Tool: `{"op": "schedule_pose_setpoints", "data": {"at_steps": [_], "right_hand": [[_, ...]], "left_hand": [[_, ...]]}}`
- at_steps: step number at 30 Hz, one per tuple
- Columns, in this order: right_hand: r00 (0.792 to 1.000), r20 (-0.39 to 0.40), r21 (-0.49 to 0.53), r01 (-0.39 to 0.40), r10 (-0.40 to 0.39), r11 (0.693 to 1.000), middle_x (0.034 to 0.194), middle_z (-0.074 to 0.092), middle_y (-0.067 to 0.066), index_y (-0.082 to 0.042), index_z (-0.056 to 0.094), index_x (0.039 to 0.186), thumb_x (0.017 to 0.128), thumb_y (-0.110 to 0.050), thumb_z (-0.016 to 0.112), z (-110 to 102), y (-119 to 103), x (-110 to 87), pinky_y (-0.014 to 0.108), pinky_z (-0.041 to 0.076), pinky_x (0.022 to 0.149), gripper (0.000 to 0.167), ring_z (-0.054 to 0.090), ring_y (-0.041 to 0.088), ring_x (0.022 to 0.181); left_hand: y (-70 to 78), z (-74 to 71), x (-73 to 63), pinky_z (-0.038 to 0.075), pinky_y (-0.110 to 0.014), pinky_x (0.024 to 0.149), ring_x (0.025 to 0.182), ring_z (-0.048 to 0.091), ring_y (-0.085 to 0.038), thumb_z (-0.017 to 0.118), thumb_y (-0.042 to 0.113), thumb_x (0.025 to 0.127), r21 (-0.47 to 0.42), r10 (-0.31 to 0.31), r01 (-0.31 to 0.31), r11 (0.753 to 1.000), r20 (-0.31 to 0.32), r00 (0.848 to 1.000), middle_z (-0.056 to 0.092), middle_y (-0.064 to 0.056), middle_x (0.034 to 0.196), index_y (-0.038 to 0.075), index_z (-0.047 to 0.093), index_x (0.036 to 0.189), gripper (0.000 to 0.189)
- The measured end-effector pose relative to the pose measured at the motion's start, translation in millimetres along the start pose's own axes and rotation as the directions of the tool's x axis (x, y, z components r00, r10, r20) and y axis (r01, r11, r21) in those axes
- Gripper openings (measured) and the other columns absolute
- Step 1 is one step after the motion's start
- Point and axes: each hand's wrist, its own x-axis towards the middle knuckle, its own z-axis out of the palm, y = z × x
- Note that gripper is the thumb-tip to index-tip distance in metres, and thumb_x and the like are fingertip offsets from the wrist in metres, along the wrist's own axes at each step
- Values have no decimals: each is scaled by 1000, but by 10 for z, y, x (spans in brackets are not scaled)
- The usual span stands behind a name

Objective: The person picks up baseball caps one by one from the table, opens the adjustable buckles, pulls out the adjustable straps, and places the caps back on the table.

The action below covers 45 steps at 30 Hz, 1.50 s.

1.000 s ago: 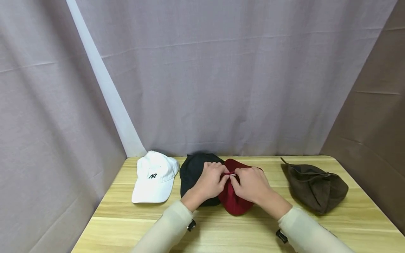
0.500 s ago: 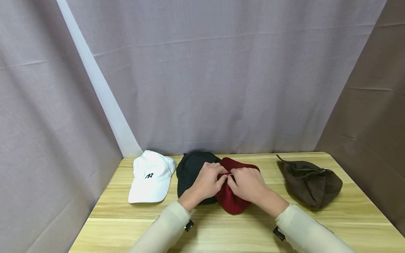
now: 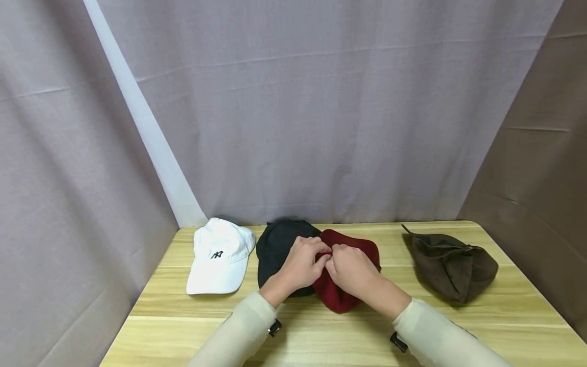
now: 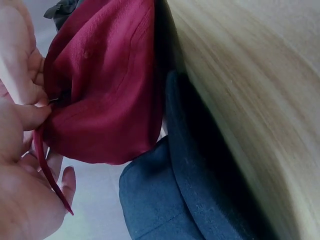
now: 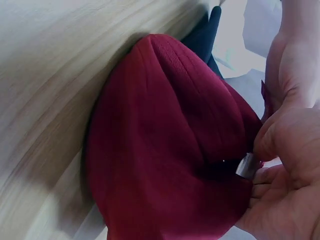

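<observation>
A dark red cap (image 3: 338,296) lies on the table between my hands, with its back strap turned up toward me. My left hand (image 3: 302,261) pinches the cap's narrow strap (image 4: 46,172) between thumb and fingers, and its loose tail hangs past the fingertips in the left wrist view. Close against it, my right hand (image 3: 352,267) pinches the strap's metal buckle (image 5: 246,166), which shows in the right wrist view. In the head view the fingers hide the buckle. A black cap (image 3: 277,250) sits beside the red one, partly behind my left hand.
A white cap (image 3: 219,265) with a dark logo rests at the left of the wooden table (image 3: 312,341). Toward the right lies a crumpled brown cap (image 3: 451,272) with a loose strap. Grey curtain (image 3: 293,127) hangs behind the table.
My right hand has shifted slightly left, its fingers closing in against the left hand's fingertips. The buckle, visible between them earlier in the head view, is now covered.
</observation>
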Motion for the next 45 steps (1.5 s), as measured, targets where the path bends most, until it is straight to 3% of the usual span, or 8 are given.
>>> {"op": "schedule_pose_setpoints", "data": {"at_steps": [9,18,26,30,34,39,42,45], "right_hand": [[998,54,70,20,-24,997,72,58,6,-6,61,80,93,-6,62,-6,80,14,39,57,64,13,61,24,65],[988,94,145,106,-120,984,79,61,0,-6,64,89,90,-2,62,-26,220,20,31,52,63,5,56,13,68],[976,102,235,166,-194,958,85,65,-3,-1,66,115,88,0,60,2,362,50,23,48,65,27,54,5,71],[974,116,296,151,-192,943,100,75,3,2,65,128,94,-3,58,2,420,58,27,55,74,36,63,7,81],[975,142,349,111,-169,931,118,77,7,-3,64,133,103,-15,61,-11,446,66,34,60,87,32,71,9,97],[973,180,415,61,-148,908,106,75,-1,-9,63,131,106,-32,65,-27,466,54,26,55,78,34,62,1,79],[971,175,459,66,-163,886,104,75,-1,-9,63,130,107,-27,64,-29,490,31,24,53,75,29,60,0,78],[974,157,485,70,-166,872,112,76,2,-8,64,128,107,-14,62,-30,516,9,25,56,82,22,66,4,91]], "left_hand": [[-26,5,8,39,-30,86,93,67,-16,68,16,103,-9,-54,54,999,32,998,76,1,97,14,82,107,14],[-73,43,21,41,-32,88,96,68,-16,69,16,104,-50,-85,88,995,47,995,76,1,100,15,82,107,14],[-145,55,23,41,-33,90,92,63,-15,70,12,102,-176,-124,131,976,54,991,74,-1,98,12,82,109,14],[-184,19,20,44,-38,98,95,65,-15,69,13,102,-219,-130,146,965,87,988,75,-2,101,12,81,111,15],[-209,-38,28,51,-31,93,93,66,-12,69,12,103,-282,-131,155,947,104,986,76,-2,106,12,81,111,15],[-215,-58,26,54,-20,79,96,65,-10,68,13,104,-347,-140,180,920,138,981,76,-4,112,10,79,113,15],[-220,-66,16,55,-21,86,101,66,-13,68,13,104,-354,-150,196,915,151,977,76,-4,114,11,78,113,14],[-242,-75,8,56,-24,92,106,68,-15,68,12,104,-369,-158,204,907,150,976,76,-5,114,11,78,112,13]]}}
